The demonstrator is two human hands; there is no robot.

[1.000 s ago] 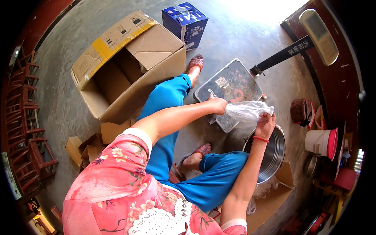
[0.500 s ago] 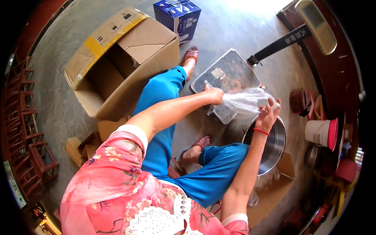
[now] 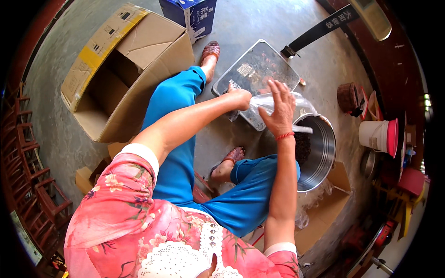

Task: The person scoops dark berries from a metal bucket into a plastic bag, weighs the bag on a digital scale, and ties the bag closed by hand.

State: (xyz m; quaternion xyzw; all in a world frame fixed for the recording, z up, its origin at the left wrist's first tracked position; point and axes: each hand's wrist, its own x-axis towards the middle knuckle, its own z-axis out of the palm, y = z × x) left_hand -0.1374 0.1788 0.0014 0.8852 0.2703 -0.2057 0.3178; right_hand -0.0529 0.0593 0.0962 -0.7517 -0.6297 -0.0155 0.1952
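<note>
My left hand (image 3: 238, 99) is closed on the gathered end of a clear plastic bag (image 3: 301, 103) above the platform scale (image 3: 254, 69). My right hand (image 3: 279, 111), a red bracelet at its wrist, has its fingers raised and spread in front of the bag and partly covers it; the bag stretches out rightward behind these fingers. Below and right of that hand stands a steel bucket (image 3: 320, 160) with dark, small pieces (image 3: 302, 146) inside. Any contents of the bag are too unclear to tell.
A large open cardboard box (image 3: 157, 51) lies left, a blue box (image 3: 197, 18) behind it. The scale's post (image 3: 315, 32) rises at back right. Stacked wooden chairs (image 3: 28, 157) line the left; pails (image 3: 374, 135) stand right. An open carton (image 3: 324, 217) lies beside my right leg.
My right hand has let go of the bag's far end and moved up and left, fingers spreading. My left hand keeps its hold, slightly farther up and left. The whole view has shifted somewhat.
</note>
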